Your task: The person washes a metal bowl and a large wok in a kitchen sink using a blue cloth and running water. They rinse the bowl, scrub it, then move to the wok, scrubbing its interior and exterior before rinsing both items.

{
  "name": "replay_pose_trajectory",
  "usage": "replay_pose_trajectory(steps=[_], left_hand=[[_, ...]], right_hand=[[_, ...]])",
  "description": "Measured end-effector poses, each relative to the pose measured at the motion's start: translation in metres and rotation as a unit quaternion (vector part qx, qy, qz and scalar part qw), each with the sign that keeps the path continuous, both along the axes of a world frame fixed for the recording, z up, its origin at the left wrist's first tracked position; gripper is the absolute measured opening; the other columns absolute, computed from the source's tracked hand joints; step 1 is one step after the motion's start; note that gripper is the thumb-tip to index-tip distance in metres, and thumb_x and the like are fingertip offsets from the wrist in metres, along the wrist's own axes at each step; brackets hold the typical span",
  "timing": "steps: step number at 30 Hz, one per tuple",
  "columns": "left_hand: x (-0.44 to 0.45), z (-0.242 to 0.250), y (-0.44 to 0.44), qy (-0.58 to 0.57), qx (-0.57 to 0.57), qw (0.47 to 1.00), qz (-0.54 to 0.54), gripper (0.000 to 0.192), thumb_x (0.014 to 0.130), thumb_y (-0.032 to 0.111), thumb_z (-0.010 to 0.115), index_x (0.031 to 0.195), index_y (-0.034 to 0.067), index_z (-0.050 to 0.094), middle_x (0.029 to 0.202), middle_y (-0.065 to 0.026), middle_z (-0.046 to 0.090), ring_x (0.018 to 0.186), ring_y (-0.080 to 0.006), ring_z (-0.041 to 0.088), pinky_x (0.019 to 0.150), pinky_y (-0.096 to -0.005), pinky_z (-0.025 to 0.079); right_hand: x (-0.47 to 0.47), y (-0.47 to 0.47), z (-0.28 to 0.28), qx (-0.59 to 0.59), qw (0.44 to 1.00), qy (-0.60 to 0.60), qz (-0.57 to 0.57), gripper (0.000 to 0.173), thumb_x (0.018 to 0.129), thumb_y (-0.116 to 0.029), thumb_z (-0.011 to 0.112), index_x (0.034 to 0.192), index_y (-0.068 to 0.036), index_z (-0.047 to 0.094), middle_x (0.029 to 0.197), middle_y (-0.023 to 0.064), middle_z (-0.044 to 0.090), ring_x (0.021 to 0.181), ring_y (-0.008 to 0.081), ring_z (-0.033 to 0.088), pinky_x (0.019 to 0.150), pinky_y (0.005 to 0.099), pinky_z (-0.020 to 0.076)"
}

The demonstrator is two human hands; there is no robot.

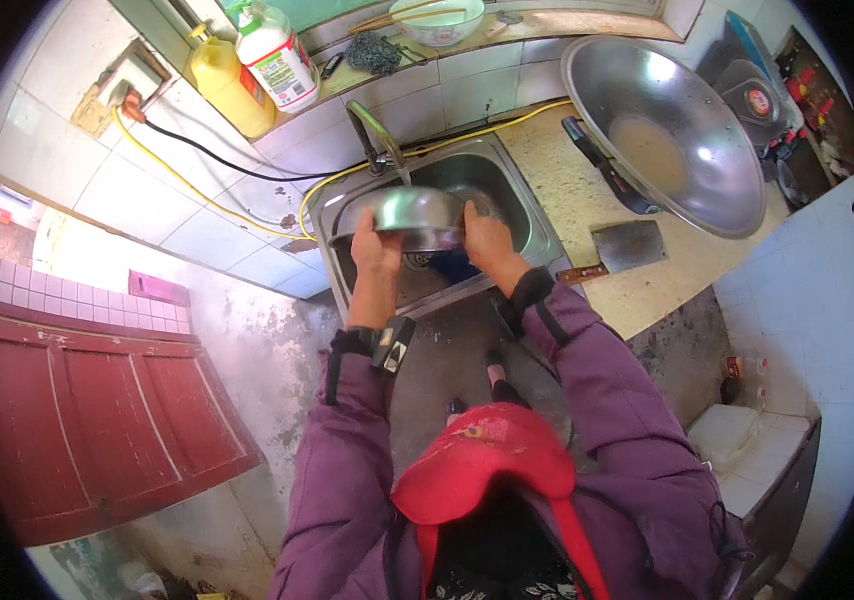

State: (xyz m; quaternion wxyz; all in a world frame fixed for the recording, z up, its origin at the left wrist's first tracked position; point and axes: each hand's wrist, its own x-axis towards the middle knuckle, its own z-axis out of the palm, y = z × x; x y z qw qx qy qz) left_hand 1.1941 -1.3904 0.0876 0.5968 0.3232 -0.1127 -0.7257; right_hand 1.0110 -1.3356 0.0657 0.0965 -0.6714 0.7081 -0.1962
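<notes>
Over the stainless steel sink (543, 244), my left hand (376, 251) and my right hand (488, 238) grip opposite sides of a metal basin (419, 210). The basin is tilted, its outer surface facing the faucet. Water runs from the faucet (382, 131) close to the basin's far side. Another metal vessel's rim shows in the sink to the left, partly behind the basin. Something dark blue (457, 266) lies in the sink below my right hand; what it is I cannot tell. The drain shows under the basin.
Right of the sink, a cleaver (629, 246) lies on the counter (547, 161) near a large wok (659, 135) holding cloudy liquid. The ledge carries a yellow pump bottle (228, 82), a white bottle (277, 60), a scouring pad (372, 54) and a bowl (438, 22). Cables run behind the sink.
</notes>
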Motion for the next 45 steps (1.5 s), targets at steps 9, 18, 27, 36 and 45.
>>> replay_pose_trajectory(steps=[9, 18, 27, 36, 45], left_hand=[[0.067, 0.035, 0.069, -0.128, -0.087, 0.88, -0.45, 0.049, 0.088, 0.045, 0.048, 0.115, 0.004, 0.05, 0.11, -0.0151, 0.058, 0.098, -0.027, 0.056, 0.082, -0.0398, 0.044], [0.077, -0.015, 0.149, -0.203, -0.02, 0.886, -0.417, 0.044, 0.09, 0.035, 0.048, 0.119, 0.003, 0.044, 0.111, -0.016, 0.056, 0.096, -0.0268, 0.057, 0.081, -0.0379, 0.047], [-0.022, -0.061, 0.324, -0.225, 0.0, 0.789, -0.571, 0.047, 0.091, 0.037, 0.045, 0.124, 0.003, 0.04, 0.121, -0.0156, 0.05, 0.106, -0.0287, 0.052, 0.086, -0.0393, 0.043], [-0.194, -0.082, 0.579, -0.288, -0.026, 0.54, -0.79, 0.042, 0.088, 0.036, 0.051, 0.114, 0.004, 0.044, 0.11, -0.0124, 0.052, 0.098, -0.0259, 0.051, 0.083, -0.0369, 0.043], [-0.364, -0.128, 0.78, -0.438, -0.125, 0.279, -0.846, 0.042, 0.087, 0.037, 0.051, 0.112, 0.004, 0.042, 0.112, -0.0156, 0.051, 0.095, -0.0292, 0.054, 0.08, -0.0408, 0.046]], right_hand=[[-0.031, 0.059, 0.059, -0.223, 0.965, 0.135, -0.021, 0.05, 0.078, -0.004, 0.046, 0.127, -0.002, 0.037, 0.07, 0.0132, 0.061, 0.064, 0.031, 0.06, 0.059, 0.04, 0.0489], [-0.079, 0.232, 0.063, -0.19, 0.899, -0.257, -0.3, 0.037, 0.081, -0.009, 0.051, 0.116, 0.001, 0.048, 0.082, 0.0223, 0.062, 0.07, 0.0365, 0.061, 0.062, 0.044, 0.049], [-0.113, 0.631, 0.062, -0.221, 0.457, -0.795, -0.332, 0.034, 0.087, -0.009, 0.048, 0.11, 0.015, 0.041, 0.093, 0.0244, 0.058, 0.074, 0.0375, 0.062, 0.056, 0.0469, 0.057], [-0.011, 1.06, 0.04, -0.451, 0.387, -0.65, -0.474, 0.029, 0.087, -0.016, 0.052, 0.107, 0.004, 0.053, 0.084, 0.0152, 0.062, 0.066, 0.0288, 0.062, 0.054, 0.043, 0.0552], [0.132, 1.294, -0.04, -0.557, 0.136, -0.525, -0.629, 0.029, 0.084, -0.017, 0.049, 0.104, 0.004, 0.053, 0.082, 0.0146, 0.061, 0.065, 0.0267, 0.063, 0.054, 0.0384, 0.0548]])
